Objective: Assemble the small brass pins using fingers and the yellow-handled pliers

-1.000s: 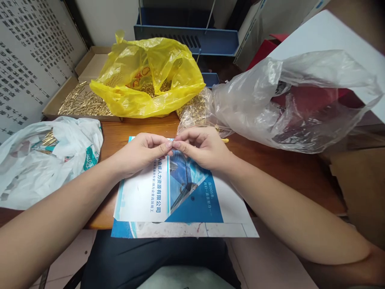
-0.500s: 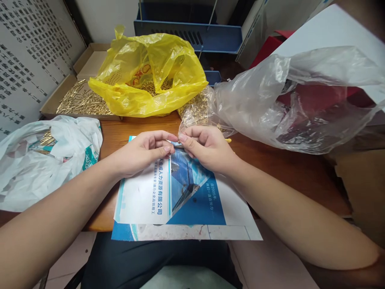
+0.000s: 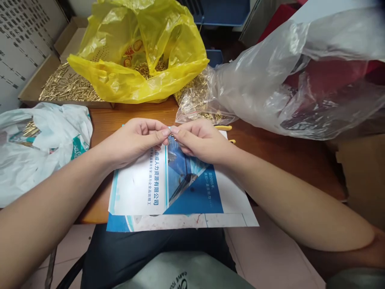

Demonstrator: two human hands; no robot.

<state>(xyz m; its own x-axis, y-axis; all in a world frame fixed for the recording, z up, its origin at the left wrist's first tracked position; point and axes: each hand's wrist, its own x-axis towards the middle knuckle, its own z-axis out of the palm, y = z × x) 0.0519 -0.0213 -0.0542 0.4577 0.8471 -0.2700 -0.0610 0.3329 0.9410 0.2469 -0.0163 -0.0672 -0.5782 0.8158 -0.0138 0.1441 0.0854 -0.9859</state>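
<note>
a small thin metal pin (image 3: 170, 129) is pinched between the two hands just above the top edge of the blue-and-white printed paper sheet (image 3: 168, 188), almost wholly hidden by fingertips. half a second ago the hands were slightly apart with a short dark sliver showing between them; now the tips have met again — a judgement: the piece is being pressed together or seated. its long axis seems to run left-right, hand to hand, though which end points where cannot be told. the left hand (image 3: 134, 140) and right hand (image 3: 202, 140) both have fingers closed on it. beyond the sheet on the wooden desk (image 3: 279, 156): a yellow plastic bag (image 3: 135, 52) of brass pins, a clear plastic bag (image 3: 300, 80) to the right, a white bag (image 3: 39, 144) to the left.
</note>
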